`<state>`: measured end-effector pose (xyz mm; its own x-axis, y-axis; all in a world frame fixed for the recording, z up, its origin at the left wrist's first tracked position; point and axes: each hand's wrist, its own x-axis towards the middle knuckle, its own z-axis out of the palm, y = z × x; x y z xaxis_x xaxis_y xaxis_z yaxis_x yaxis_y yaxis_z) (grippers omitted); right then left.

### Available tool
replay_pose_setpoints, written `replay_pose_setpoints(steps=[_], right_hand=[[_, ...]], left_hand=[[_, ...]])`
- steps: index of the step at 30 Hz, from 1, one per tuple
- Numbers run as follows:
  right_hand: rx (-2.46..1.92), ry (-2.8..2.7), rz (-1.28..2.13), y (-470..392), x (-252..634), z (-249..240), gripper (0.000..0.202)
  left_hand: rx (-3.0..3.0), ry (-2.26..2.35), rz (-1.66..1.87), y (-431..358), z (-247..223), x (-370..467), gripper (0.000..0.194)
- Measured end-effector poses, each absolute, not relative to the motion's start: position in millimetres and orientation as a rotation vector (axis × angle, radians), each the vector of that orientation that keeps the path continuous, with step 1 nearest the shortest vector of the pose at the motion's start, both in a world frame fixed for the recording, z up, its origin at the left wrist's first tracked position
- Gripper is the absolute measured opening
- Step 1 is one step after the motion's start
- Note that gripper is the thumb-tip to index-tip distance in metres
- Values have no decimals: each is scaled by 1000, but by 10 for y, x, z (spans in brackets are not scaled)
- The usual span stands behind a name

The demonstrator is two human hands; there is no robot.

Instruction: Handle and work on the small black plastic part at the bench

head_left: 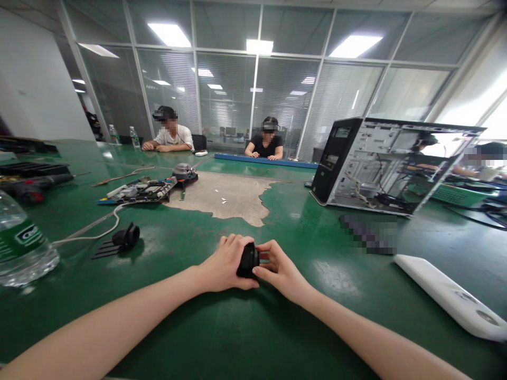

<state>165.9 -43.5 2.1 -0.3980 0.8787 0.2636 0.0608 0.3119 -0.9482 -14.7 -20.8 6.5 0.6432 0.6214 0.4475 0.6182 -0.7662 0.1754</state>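
Low over the green tabletop [190, 332], my two hands meet around a small black part [248, 259] with a ringed, round right end. My left hand [225, 264] is wrapped over its left side, thumb below and fingers over the top, hiding much of it. From the right, my right hand [282, 269] grips the ringed end between thumb and fingertips. What exactly the part is, I cannot tell. To the left lies another black piece [127, 237], with a round end and several flat prongs.
An open computer case [338, 163] stands at the right, near a long white device [447, 295]. A circuit board [140, 191] lies at centre left, and a water bottle [21, 243] stands at the left edge. Two people [172, 138] sit across the table; another is at far right.
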Motion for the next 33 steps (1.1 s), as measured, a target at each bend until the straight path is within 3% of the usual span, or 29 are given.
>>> replay_pose_setpoints(steps=[2,7,16,26,33], right_hand=[[-851,-1696,1219,-432,1657,19,28],[-842,-1667,1255,-425,1659,8,29],[-844,-1632,1258,-435,1648,60,32],[-885,-1627,1214,-457,1645,75,31],[-891,-1669,1121,-493,1653,119,26]], left_hand=[[2844,1060,772,-197,57,-158,77],[2830,1056,739,-181,74,-174,55],[2799,1133,866,-165,58,-124,69],[2564,1208,1042,-239,63,-49,70],[2313,1221,813,-345,130,-46,47]])
